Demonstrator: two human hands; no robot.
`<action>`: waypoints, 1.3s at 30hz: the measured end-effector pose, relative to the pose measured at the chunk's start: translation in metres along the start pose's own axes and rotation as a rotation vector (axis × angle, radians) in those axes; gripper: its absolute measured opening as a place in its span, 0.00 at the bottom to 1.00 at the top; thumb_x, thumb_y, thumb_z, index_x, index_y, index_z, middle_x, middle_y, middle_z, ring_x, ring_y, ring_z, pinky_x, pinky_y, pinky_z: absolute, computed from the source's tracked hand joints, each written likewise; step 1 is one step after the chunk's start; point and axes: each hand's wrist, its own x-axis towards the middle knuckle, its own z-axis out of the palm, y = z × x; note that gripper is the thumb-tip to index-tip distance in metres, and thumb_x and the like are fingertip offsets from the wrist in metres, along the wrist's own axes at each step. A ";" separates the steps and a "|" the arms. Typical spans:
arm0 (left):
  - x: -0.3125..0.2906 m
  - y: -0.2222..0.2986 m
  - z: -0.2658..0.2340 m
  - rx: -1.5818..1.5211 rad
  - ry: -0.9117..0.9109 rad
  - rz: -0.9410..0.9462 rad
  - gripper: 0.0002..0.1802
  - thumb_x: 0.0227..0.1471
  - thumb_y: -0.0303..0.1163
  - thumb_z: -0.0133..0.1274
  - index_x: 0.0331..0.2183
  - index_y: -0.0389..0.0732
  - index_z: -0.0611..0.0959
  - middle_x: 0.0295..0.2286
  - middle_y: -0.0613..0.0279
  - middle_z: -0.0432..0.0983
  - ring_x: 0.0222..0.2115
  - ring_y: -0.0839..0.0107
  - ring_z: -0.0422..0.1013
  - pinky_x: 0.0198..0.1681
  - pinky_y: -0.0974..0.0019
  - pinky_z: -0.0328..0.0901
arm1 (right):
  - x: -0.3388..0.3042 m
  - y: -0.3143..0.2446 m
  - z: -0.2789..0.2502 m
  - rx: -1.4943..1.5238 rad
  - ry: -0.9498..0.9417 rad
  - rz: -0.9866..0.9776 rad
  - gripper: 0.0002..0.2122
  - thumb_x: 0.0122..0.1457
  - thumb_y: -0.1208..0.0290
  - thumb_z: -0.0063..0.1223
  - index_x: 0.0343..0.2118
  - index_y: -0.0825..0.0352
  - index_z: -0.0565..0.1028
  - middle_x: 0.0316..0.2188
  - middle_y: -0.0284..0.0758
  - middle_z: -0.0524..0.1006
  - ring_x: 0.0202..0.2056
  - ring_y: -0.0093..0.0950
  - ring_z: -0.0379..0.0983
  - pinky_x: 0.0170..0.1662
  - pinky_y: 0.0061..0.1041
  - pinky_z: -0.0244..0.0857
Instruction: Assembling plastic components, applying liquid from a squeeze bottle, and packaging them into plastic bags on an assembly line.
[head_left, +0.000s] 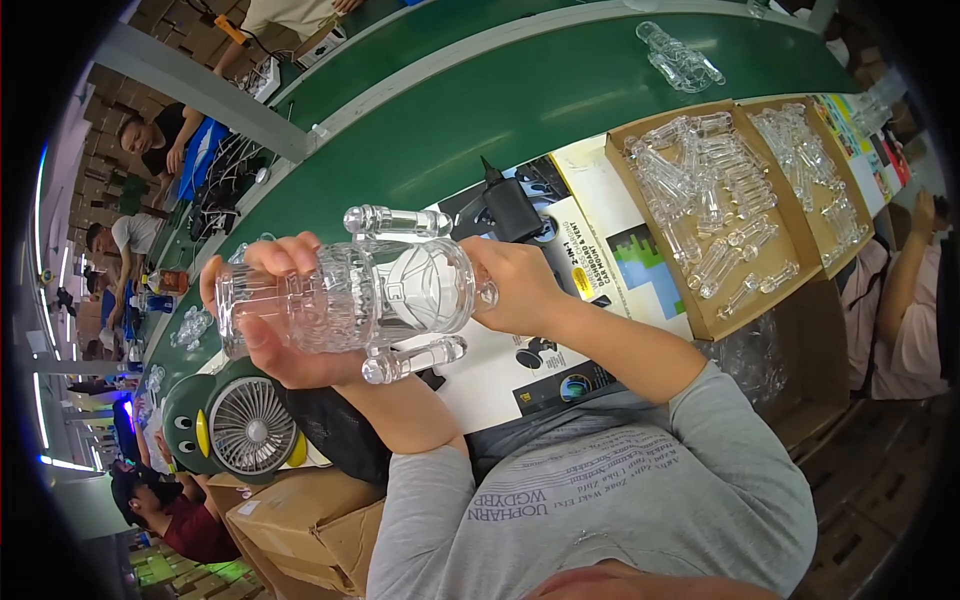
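A large clear plastic figure [420,290] with a rounded, dome-like end is held sideways above the work surface. My left hand [285,335] is wrapped around its wider, ridged end. At the domed end, beside a small clear knob [487,296], the fingers of my right hand [515,285] are closed against the figure. Clear arm-like pieces show along both sides: one arm piece [398,221] on the far side and another arm piece [415,360] on the near side. My right fingertips are partly hidden behind the dome.
A black nozzle bottle [513,208] stands on printed cardboard [500,375]. To the right, a cardboard tray [715,320] holds many clear parts, with another tray [835,262] beyond. Another clear figure [680,60] lies on the green belt [420,140]. A green fan [255,425] stands left; people sit around.
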 end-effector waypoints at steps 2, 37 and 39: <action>0.006 0.005 -0.015 -0.024 -0.049 -0.022 0.29 0.48 0.41 0.51 0.49 0.41 0.60 0.30 0.49 0.67 0.28 0.64 0.65 0.37 0.59 0.59 | 0.001 -0.005 -0.002 0.021 -0.087 0.029 0.20 0.36 0.76 0.56 0.37 0.62 0.69 0.20 0.30 0.71 0.22 0.28 0.71 0.26 0.26 0.64; 0.045 -0.216 -0.114 1.774 -0.984 -0.265 0.44 0.30 0.41 0.65 0.52 0.59 0.65 0.33 0.60 0.73 0.39 0.60 0.69 0.42 0.55 0.62 | 0.019 0.012 -0.019 -0.146 0.227 -0.088 0.17 0.44 0.81 0.49 0.41 0.65 0.69 0.41 0.40 0.69 0.43 0.39 0.66 0.47 0.33 0.61; 0.062 -0.207 -0.113 1.707 -0.854 -0.289 0.43 0.32 0.46 0.64 0.52 0.53 0.65 0.35 0.57 0.73 0.40 0.58 0.68 0.43 0.54 0.62 | 0.020 0.011 -0.017 -0.155 0.229 -0.084 0.17 0.44 0.82 0.49 0.41 0.66 0.69 0.40 0.40 0.69 0.42 0.39 0.66 0.47 0.32 0.61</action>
